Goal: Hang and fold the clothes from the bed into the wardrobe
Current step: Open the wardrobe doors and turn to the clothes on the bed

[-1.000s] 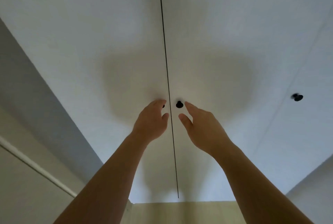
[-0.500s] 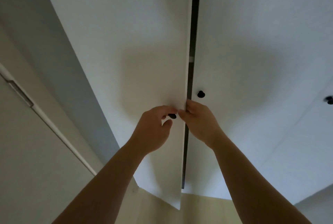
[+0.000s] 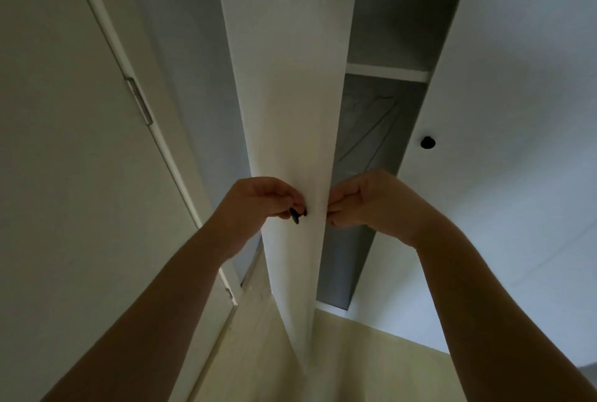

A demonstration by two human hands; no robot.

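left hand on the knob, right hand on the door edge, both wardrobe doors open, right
No: the head view shows only the left door open; the right door is shut. Left hand pinches its knob, right hand its edge.

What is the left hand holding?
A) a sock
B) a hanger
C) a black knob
C: the left hand pinches the black knob on the door, while the right hand grips the door's edge.
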